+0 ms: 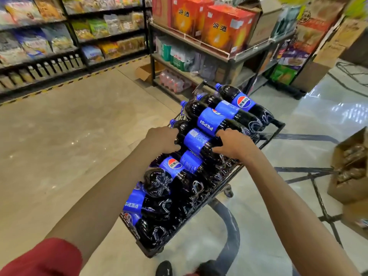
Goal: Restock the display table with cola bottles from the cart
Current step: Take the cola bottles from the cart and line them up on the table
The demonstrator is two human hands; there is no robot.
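Observation:
A black wire cart (275,127) stands in the aisle, piled with several large cola bottles lying on their sides, dark with blue labels. One cola bottle (196,139) near the middle of the pile lies between both hands. My left hand (162,139) wraps its neck end on the left. My right hand (235,144) presses on its lower body at the right, fingers spread over the plastic. More bottles (242,103) lie beyond, toward the cart's far end, and others (159,206) lie nearer to me. No display table is in view.
A black metal shelf unit (229,58) with red boxes and packs stands just beyond the cart. Snack shelves (59,42) line the aisle's left side. An open cardboard box (350,168) rests on a wire frame at right. Tan floor (69,146) lies open to the left.

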